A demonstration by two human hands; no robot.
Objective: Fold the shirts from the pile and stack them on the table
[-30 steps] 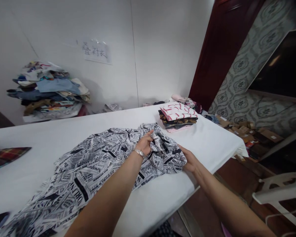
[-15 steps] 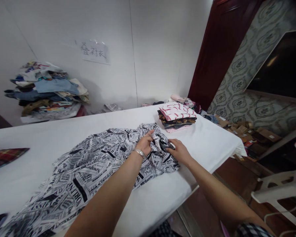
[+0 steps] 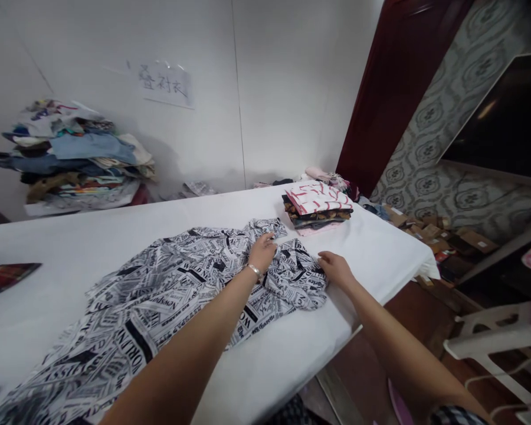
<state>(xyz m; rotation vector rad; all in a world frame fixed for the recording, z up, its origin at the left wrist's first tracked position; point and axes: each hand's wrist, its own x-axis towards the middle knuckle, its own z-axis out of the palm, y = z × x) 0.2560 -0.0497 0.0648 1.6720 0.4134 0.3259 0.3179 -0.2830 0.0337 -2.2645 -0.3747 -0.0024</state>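
Both hands flat on the newsprint-pattern shirt (image 3: 172,301), spread across the white table (image 3: 92,248). My left hand (image 3: 262,252) presses near the collar, fingers released; my right hand (image 3: 335,268) rests open on the hem by the table's right edge. Folded stack (image 3: 317,206) just beyond, messy clothes pile (image 3: 73,156) far left. Bare table between them. Shirt print reads "Gazette"; wall sign (image 3: 163,85) illegible.

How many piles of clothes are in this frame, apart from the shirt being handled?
2. A tall messy pile stands against the wall at far left; a neat folded stack sits on the table's far right corner. Loose garments behind it may hide more.
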